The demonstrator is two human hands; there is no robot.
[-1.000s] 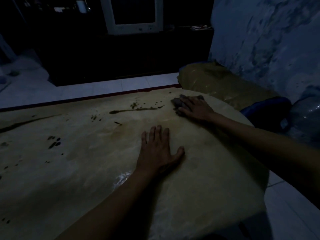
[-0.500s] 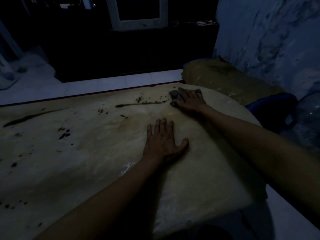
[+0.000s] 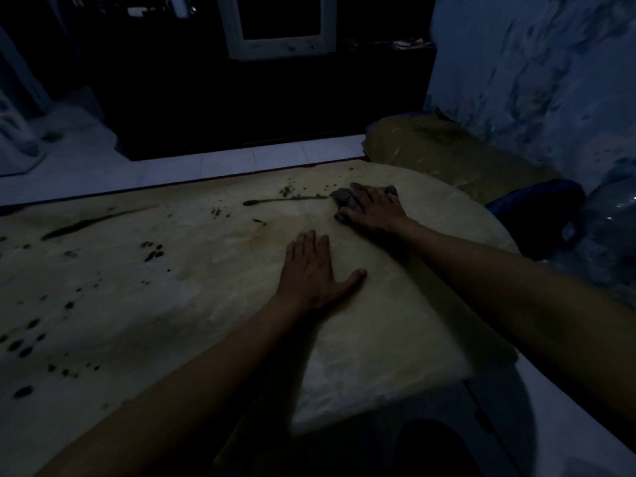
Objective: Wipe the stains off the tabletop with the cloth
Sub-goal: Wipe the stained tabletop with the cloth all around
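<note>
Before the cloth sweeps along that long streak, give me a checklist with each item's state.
1. Cloth under the right hand: ok, the hand presses on it, cloth bunched beneath.
2. Cloth at the streak: ok, its left edge meets the streak's right end.
3. Left hand out of the wiping path: ok, it rests flat on the tabletop, nearer than the streak.
4. Stains left: not ok, the streak and many spots remain to the left.
5. Cloth damp enough: cannot tell, too dark.
</note>
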